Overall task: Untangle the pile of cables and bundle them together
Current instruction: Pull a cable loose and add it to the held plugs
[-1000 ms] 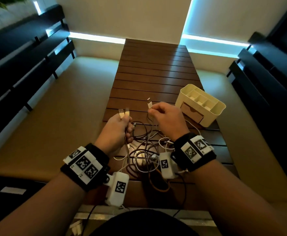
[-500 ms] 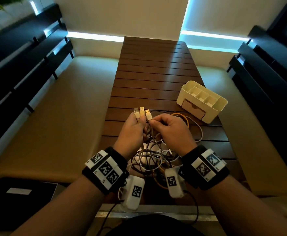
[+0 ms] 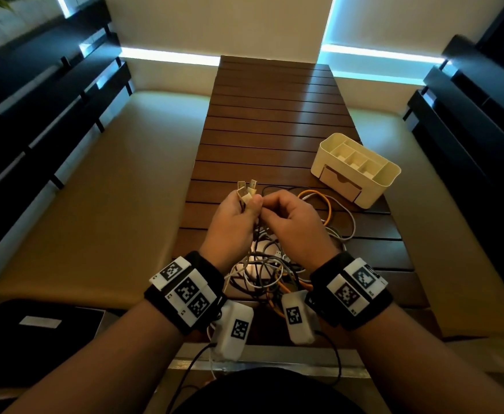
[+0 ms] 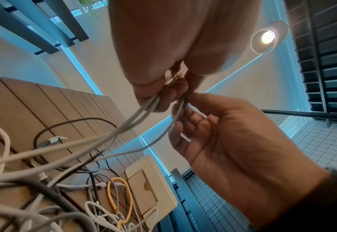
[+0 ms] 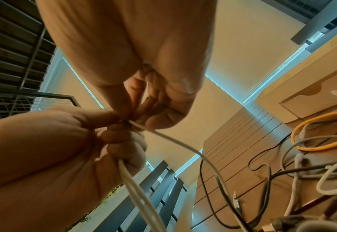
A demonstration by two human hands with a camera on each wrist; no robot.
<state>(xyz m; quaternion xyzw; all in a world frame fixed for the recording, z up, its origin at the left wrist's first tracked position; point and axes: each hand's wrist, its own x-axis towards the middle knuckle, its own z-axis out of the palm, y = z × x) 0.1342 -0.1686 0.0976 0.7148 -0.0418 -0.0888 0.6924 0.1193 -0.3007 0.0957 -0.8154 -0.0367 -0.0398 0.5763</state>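
A tangled pile of white, grey, black and orange cables [image 3: 270,271] lies on the slatted wooden table [image 3: 274,115] near its front edge. My left hand [image 3: 246,204] is raised above the pile and grips a bunch of cables just below their USB plugs [image 3: 247,189], which stick up out of the fist. My right hand [image 3: 267,202] is right against it, thumb and fingers pinching one white cable [image 5: 163,136]. In the left wrist view the gripped cables [image 4: 143,113] run down from the left hand into the pile.
A cream desk organiser [image 3: 355,170] with compartments and a small drawer stands at the table's right edge. An orange cable loop [image 3: 326,204] and grey loops lie between it and my right hand. Cushioned benches [image 3: 95,204] flank the table.
My hands came together: the right hand carried its single plug over to the two in the left hand. All three plugs now sit bunched in the left fist.
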